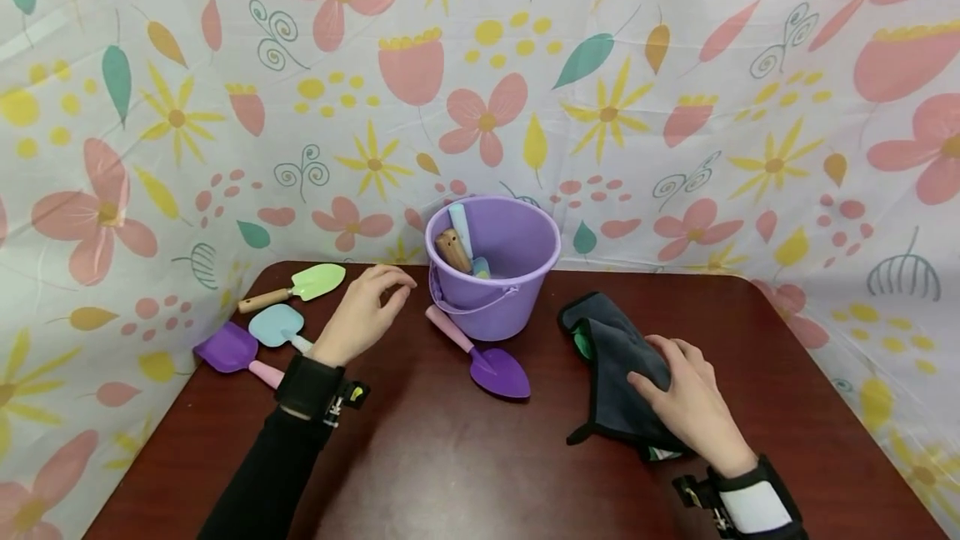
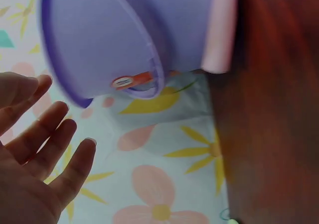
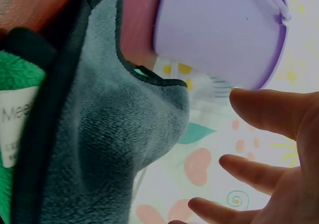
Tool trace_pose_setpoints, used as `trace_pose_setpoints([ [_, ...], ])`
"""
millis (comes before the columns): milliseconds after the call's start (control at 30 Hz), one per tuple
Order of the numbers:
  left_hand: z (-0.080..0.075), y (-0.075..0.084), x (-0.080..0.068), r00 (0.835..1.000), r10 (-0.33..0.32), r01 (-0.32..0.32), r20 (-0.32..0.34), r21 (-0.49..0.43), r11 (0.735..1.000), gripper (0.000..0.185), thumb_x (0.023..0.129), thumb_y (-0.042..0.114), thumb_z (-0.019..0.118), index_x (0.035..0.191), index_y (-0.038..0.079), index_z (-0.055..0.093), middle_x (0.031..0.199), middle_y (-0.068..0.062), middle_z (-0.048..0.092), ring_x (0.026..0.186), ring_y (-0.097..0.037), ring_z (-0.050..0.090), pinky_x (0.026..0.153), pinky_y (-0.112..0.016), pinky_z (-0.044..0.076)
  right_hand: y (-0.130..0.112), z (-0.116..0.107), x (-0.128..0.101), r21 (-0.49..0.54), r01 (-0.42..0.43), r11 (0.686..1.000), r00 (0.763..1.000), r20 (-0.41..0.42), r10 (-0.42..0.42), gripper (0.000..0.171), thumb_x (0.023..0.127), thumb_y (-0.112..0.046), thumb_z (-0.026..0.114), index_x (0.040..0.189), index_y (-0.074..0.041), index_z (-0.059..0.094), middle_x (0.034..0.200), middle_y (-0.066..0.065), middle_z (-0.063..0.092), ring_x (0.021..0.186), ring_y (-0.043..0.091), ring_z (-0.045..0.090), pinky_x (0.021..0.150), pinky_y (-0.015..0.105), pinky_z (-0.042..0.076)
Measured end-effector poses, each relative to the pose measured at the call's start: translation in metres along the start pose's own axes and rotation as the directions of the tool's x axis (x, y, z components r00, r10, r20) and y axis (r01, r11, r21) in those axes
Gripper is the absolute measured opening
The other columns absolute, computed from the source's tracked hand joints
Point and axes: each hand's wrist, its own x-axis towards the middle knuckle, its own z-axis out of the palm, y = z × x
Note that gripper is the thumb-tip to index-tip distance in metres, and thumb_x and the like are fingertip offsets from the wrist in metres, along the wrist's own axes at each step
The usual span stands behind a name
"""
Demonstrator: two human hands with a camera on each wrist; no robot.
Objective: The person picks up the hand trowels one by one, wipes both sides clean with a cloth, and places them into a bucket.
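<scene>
A purple bucket (image 1: 492,273) stands at the back middle of the dark red table (image 1: 450,457), with a wooden-handled tool (image 1: 452,249) and a light blue tool (image 1: 461,227) inside. A purple trowel (image 1: 491,363) with a pink handle lies against the bucket's front. My left hand (image 1: 375,300) hovers just left of the bucket, fingers relaxed, holding nothing; the left wrist view shows its fingers (image 2: 50,144) spread beside the bucket (image 2: 129,35). My right hand (image 1: 671,377) lies on a folded dark grey cloth (image 1: 611,348) with green inside. In the right wrist view its fingers (image 3: 264,109) are straight beside the cloth (image 3: 99,144).
Left of my left hand lie a green trowel (image 1: 303,286) with a wooden handle, a light blue shovel (image 1: 276,325) and a purple shovel (image 1: 227,350). A flowered sheet (image 1: 675,107) hangs behind and around the table. The table's front part is bare wood.
</scene>
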Motion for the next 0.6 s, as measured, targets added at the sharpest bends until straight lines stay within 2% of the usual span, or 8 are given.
trace_pose_setpoints([
  [100, 0.008, -0.005, -0.005, 0.999, 0.012, -0.012, 0.036, 0.008, 1.0, 0.013, 0.098, 0.011, 0.06, 0.107, 0.01, 0.07, 0.112, -0.003, 0.062, 0.11, -0.021, 0.054, 0.089, -0.039, 0.043, 0.002, 0.0, 0.0, -0.007, 0.002, 1.0, 1.0, 0.006, -0.002, 0.07, 0.093, -0.038, 0.068, 0.144, -0.001, 0.038, 0.141, 0.035, 0.026, 0.124, 0.058, 0.024, 0.087, 0.07, 0.032],
  [233, 0.021, -0.011, -0.007, 0.987, 0.008, -0.014, 0.162, 0.039, 0.999, 0.017, 0.098, 0.012, 0.061, 0.111, 0.009, 0.07, 0.114, -0.005, 0.062, 0.112, -0.022, 0.054, 0.093, -0.04, 0.043, 0.003, 0.002, 0.006, -0.004, 0.032, 0.999, 0.999, 0.02, -0.032, 0.071, 0.091, -0.036, 0.07, 0.144, -0.001, 0.038, 0.142, 0.035, 0.027, 0.124, 0.057, 0.026, 0.088, 0.07, 0.033],
  [333, 0.032, -0.016, -0.007, 0.956, 0.0, -0.022, 0.294, 0.072, 0.997, 0.023, 0.098, 0.013, 0.061, 0.118, 0.007, 0.07, 0.123, -0.013, 0.059, 0.12, -0.029, 0.049, 0.1, -0.045, 0.039, 0.005, 0.004, 0.014, -0.002, 0.072, 0.997, 0.997, 0.032, -0.072, 0.072, 0.09, -0.035, 0.071, 0.144, 0.0, 0.038, 0.141, 0.035, 0.028, 0.124, 0.057, 0.026, 0.088, 0.07, 0.034],
  [433, 0.043, -0.021, -0.007, 0.919, 0.02, -0.083, 0.393, 0.145, 0.986, 0.028, 0.095, 0.014, 0.064, 0.123, 0.008, 0.068, 0.133, -0.023, 0.051, 0.127, -0.037, 0.043, 0.102, -0.053, 0.037, 0.006, 0.006, 0.021, -0.001, 0.103, 0.995, 0.993, 0.05, -0.103, 0.074, 0.09, -0.035, 0.071, 0.145, 0.001, 0.037, 0.14, 0.035, 0.029, 0.124, 0.058, 0.026, 0.088, 0.071, 0.034],
  [533, 0.054, -0.025, -0.005, 0.895, 0.062, -0.181, 0.441, 0.233, 0.956, 0.033, 0.092, 0.015, 0.068, 0.125, 0.009, 0.066, 0.135, -0.024, 0.046, 0.13, -0.04, 0.038, 0.096, -0.058, 0.039, 0.008, 0.009, 0.025, -0.006, 0.108, 0.994, 0.992, 0.069, -0.107, 0.076, 0.09, -0.038, 0.072, 0.145, 0.0, 0.036, 0.141, 0.035, 0.028, 0.125, 0.058, 0.026, 0.088, 0.071, 0.035],
  [600, 0.06, -0.026, -0.003, 0.888, 0.081, -0.226, 0.453, 0.275, 0.934, 0.035, 0.09, 0.015, 0.07, 0.125, 0.01, 0.066, 0.132, -0.022, 0.046, 0.129, -0.039, 0.038, 0.091, -0.058, 0.042, 0.009, 0.011, 0.028, -0.016, 0.096, 0.995, 0.992, 0.084, -0.094, 0.077, 0.089, -0.038, 0.072, 0.146, -0.001, 0.036, 0.142, 0.036, 0.028, 0.124, 0.058, 0.026, 0.087, 0.071, 0.036],
])
